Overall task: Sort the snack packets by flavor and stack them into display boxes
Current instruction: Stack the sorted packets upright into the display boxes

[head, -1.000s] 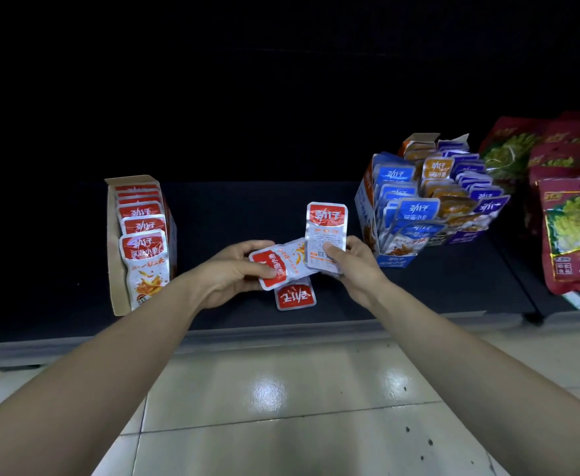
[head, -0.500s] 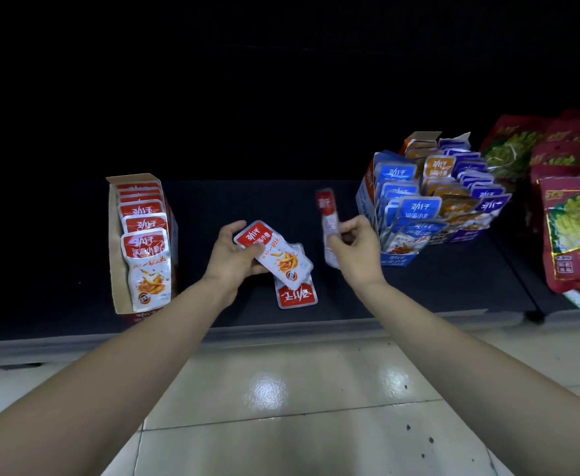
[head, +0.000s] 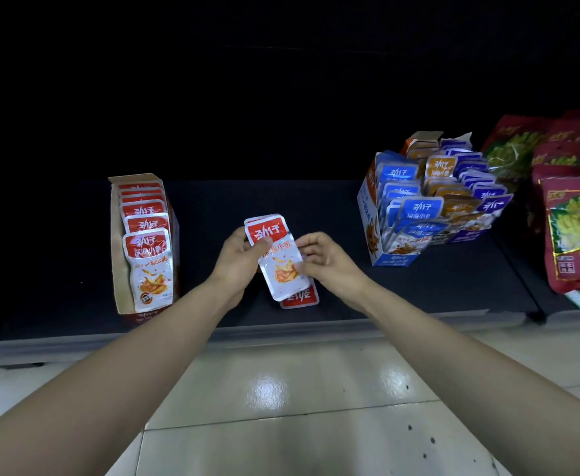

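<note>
Over the middle of the dark shelf [head: 281,197] my left hand [head: 240,259] grips a small stack of red-and-white snack packets [head: 278,259], thumb on the red top. My right hand [head: 323,259] pinches the stack's right edge. Under them another red packet [head: 300,297] lies flat on the shelf. A cardboard display box [head: 115,249] at the left holds a row of upright red packets [head: 149,269]. At the right stands a blue display box [head: 371,221] of blue packets [head: 419,207], with orange packets [head: 441,168] and purple packets [head: 491,201] in boxes behind it.
Large dark red bags [head: 575,235] with a yellow picture stand at the far right of the shelf. A pale shelf lip [head: 350,328] runs along the front edge, and glossy floor tiles [head: 281,407] lie below. The space above the shelf is black.
My right hand brought its red packet over to the left hand's packet; the two now sit together as one upright stack held by both hands.
</note>
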